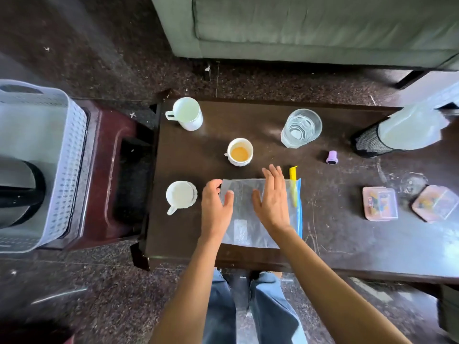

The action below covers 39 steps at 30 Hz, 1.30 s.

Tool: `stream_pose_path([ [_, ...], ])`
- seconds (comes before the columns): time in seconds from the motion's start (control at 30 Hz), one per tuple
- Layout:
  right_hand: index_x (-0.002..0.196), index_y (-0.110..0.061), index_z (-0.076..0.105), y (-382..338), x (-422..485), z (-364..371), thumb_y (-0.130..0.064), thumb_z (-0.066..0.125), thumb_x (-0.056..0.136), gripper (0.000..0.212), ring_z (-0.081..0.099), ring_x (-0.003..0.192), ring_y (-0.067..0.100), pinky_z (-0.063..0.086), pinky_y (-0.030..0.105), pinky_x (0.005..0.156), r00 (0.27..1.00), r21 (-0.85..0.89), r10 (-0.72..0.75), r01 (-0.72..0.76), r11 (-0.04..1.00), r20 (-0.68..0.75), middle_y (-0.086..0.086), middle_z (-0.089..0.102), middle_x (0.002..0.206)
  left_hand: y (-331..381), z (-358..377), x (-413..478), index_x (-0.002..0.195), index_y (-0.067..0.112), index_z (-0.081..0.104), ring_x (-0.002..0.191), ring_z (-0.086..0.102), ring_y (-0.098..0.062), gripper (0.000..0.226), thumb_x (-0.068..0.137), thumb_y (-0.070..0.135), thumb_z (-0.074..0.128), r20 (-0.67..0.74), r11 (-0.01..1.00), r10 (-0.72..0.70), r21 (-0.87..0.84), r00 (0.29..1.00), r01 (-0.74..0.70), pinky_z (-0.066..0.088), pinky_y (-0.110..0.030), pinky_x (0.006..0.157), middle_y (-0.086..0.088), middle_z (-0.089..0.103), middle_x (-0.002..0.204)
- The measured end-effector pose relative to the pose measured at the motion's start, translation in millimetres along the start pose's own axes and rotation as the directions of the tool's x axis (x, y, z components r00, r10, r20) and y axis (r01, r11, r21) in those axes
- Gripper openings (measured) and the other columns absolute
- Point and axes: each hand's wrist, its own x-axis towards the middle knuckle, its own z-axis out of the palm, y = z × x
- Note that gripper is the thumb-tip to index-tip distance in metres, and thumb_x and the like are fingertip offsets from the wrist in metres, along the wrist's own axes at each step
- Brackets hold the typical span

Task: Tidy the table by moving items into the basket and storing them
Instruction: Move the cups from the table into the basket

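Note:
A clear zip bag [246,227] with a blue edge and a yellow slider lies flat near the front edge of the dark table [335,232]. My left hand [215,207] grips the bag's left edge, thumb on top and fingers curled at the edge. My right hand [272,197] lies flat and spread on the bag's middle. The grey perforated basket [67,155] stands far left on a reddish stool and holds a black kettle [22,192].
On the table stand two white mugs [187,114] [180,196], a small cup of orange liquid [240,152], a glass of water [300,127], a purple cap [331,157], two pink boxes [380,203] [437,203], and a mesh-sleeved bottle [397,132]. A grey sofa [310,26] stands behind.

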Motion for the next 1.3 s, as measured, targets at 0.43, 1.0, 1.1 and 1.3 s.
stream_pose_path([
  [0.43,0.149,0.002,0.021,-10.8,-11.9,30.9,-0.013,0.045,0.098,0.059,0.005,0.149,0.026,0.012,0.04,0.122,0.975,0.04,-0.167,0.163,0.986,0.147,0.018,0.016,0.159,-25.1,14.7,-10.1,0.138,0.023,0.044,0.128,0.04,-0.031,0.054,0.089,0.006,0.057,0.1,0.848,0.032,0.524,0.995,-0.079,0.038,-0.038,0.105,-0.011,0.031,0.149],
  [1.0,0.151,-0.007,0.014,-37.0,54.8,22.6,-0.027,0.067,0.088,0.084,0.013,0.149,0.028,0.019,0.039,0.12,1.0,0.23,-0.002,0.006,0.973,-0.018,0.013,0.02,0.159,-4.0,6.4,-1.8,0.138,0.012,0.041,0.131,0.042,-0.03,0.054,0.088,0.008,0.062,-0.025,0.935,0.06,0.351,0.998,-0.048,0.04,-0.041,0.107,-0.014,0.033,0.147],
  [1.1,0.151,-0.011,0.014,-40.4,60.9,25.2,-0.027,0.068,0.088,0.085,0.023,0.145,0.026,0.027,0.04,0.118,1.0,0.248,0.001,0.0,0.969,-0.006,0.011,0.025,0.156,2.2,6.8,7.0,0.137,0.011,0.041,0.13,0.042,-0.03,0.054,0.088,0.007,0.062,-0.046,0.944,0.072,0.327,0.996,-0.053,0.04,-0.039,0.105,-0.015,0.032,0.147],
  [1.3,0.145,-0.01,0.026,-42.3,70.0,28.8,-0.021,0.068,0.086,0.073,0.039,0.131,0.022,0.035,0.026,0.103,0.996,0.241,0.017,0.005,0.971,-0.088,0.009,0.037,0.144,8.8,1.6,13.4,0.136,0.01,0.042,0.127,0.044,-0.031,0.051,0.089,0.011,0.062,-0.092,0.965,0.087,0.255,0.992,-0.061,0.045,-0.04,0.102,-0.016,0.033,0.146],
])
